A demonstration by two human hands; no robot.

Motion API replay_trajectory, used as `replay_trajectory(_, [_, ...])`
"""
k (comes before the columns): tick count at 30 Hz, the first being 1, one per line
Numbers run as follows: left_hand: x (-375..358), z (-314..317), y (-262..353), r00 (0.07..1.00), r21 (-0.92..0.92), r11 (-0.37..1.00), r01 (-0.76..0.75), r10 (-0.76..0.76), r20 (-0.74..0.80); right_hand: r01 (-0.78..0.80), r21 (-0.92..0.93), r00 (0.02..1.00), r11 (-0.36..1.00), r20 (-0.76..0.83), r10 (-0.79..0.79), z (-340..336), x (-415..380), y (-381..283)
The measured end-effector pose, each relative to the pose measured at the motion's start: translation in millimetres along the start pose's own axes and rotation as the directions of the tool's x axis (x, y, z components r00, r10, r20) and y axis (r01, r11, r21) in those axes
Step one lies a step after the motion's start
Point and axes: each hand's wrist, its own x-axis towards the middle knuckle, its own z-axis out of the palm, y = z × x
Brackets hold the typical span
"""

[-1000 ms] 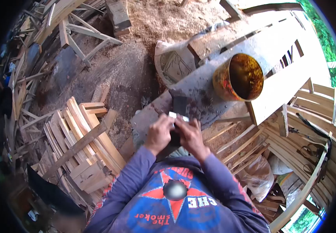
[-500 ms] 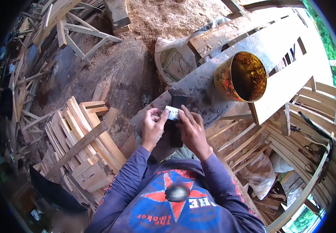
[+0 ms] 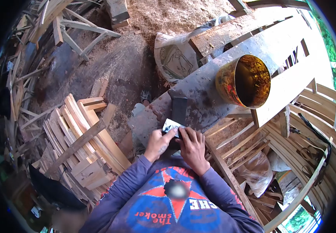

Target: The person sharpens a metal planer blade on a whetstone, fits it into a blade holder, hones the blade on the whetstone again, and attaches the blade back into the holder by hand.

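My left hand and my right hand are both closed on a small flat whitish piece with dark marks, the left from its near left side and the right from its right edge. Fingers cover much of it, and I cannot tell what it is. The piece overlaps a long dark rectangular block, which lies lengthwise on the stained bench plank. The block's near part is hidden behind my hands.
A bucket with brownish mottled walls stands on the bench to the right. Stacked wooden strips lie at the left. At the right is a slatted wooden frame with a plastic bag. A printed sack sits beyond the bench.
Both hands have moved toward my body along the dark block with the whitish piece, now tilted differently. More of the block's far end shows. The view has shifted slightly.
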Motion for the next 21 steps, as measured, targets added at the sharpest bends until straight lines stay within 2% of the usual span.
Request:
replay_trajectory(2, [16, 0, -16, 0.989, 0.112, 0.986, -0.121, 0.129, -0.069, -0.013, 0.017, 1.000, 1.000, 0.000, 0.013, 8, 9, -1])
replay_trajectory(4, [30, 4, 18, 0.967, 0.032, 0.976, -0.216, 0.218, -0.135, 0.007, -0.012, 0.996, 1.000, -0.093, -0.008, 14, 41, 3])
replay_trajectory(5, [41, -3, 28, 0.984, 0.096, 0.987, -0.127, 0.138, -0.114, -0.006, 0.030, 0.994, 1.000, -0.109, 0.009, 18, 54, 5])
replay_trajectory(6, [37, 0, 38, 0.979, 0.022, 0.985, -0.169, 0.171, -0.108, -0.025, 0.056, 0.996, 0.998, -0.088, 0.030, 12, 59, 1])
replay_trajectory(8, [21, 3, 21, 0.987, 0.095, 0.991, -0.092, 0.103, -0.125, -0.006, -0.012, 0.999, 1.000, -0.049, 0.006, 9, 37, 6])
replay_trajectory(9, [20, 4, -5, 0.984, 0.198, 0.978, -0.071, 0.101, -0.148, 0.006, -0.022, 0.999, 1.000, -0.048, -0.007, 12, 16, 8])
replay_trajectory(10, [11, 11, -13, 0.976, 0.083, 0.982, -0.170, 0.179, -0.127, 0.001, -0.016, 1.000, 1.000, -0.029, -0.002, 13, 3, 9])
replay_trajectory(12, [23, 8, -5, 0.947, 0.208, 0.956, -0.208, 0.250, -0.203, 0.061, -0.008, 0.994, 0.998, -0.089, -0.062, 22, 18, 13])
replay_trajectory(13, [27, 7, 25, 0.966, 0.018, 0.980, -0.197, 0.197, -0.169, 0.041, 0.008, 0.996, 0.999, -0.079, -0.040, 18, 37, 8])
replay_trajectory(15, [43, -4, 37, 0.977, 0.084, 0.988, -0.131, 0.143, -0.161, 0.006, 0.015, 0.998, 1.000, -0.055, -0.006, 16, 74, 3])
replay_trajectory(16, [39, -6, 47, 0.984, 0.104, 0.991, -0.085, 0.100, -0.145, 0.006, 0.014, 0.998, 1.000, -0.062, -0.005, 13, 64, 3])
replay_trajectory(17, [28, 2, 34, 0.979, 0.022, 0.993, -0.117, 0.119, -0.164, 0.023, 0.009, 0.998, 1.000, -0.059, -0.022, 12, 51, 6])
replay_trajectory(19, [9, 10, -8, 0.981, 0.046, 0.992, -0.116, 0.122, -0.148, 0.033, -0.026, 0.999, 0.999, -0.026, -0.034, 14, 9, 9])
replay_trajectory(20, [12, 10, -10, 0.972, 0.095, 0.985, -0.142, 0.156, -0.173, 0.030, -0.002, 0.999, 1.000, 0.010, -0.030, 13, 7, 11])
replay_trajectory(21, [16, 10, -11, 0.961, 0.144, 0.976, -0.164, 0.190, -0.198, 0.065, 0.000, 0.997, 0.998, -0.038, -0.065, 16, 21, 11])
